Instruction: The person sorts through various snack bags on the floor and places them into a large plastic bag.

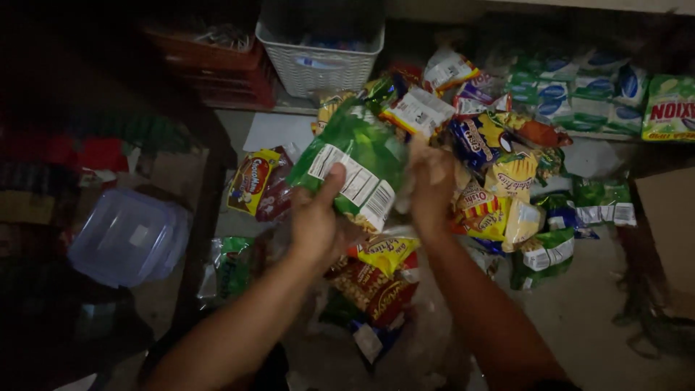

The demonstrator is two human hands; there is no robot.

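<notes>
This looks like a small shop's stockroom: a heap of snack packets covers the floor, detergent bags stand in rows on a low shelf (dimly lit), with a white plastic basket and lidded container nearby.

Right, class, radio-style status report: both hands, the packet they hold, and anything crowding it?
Left hand grips green snack packet. Right hand holds its other edge, blurred. Packet raised above heap of snack packets. White basket behind, apart.
</notes>
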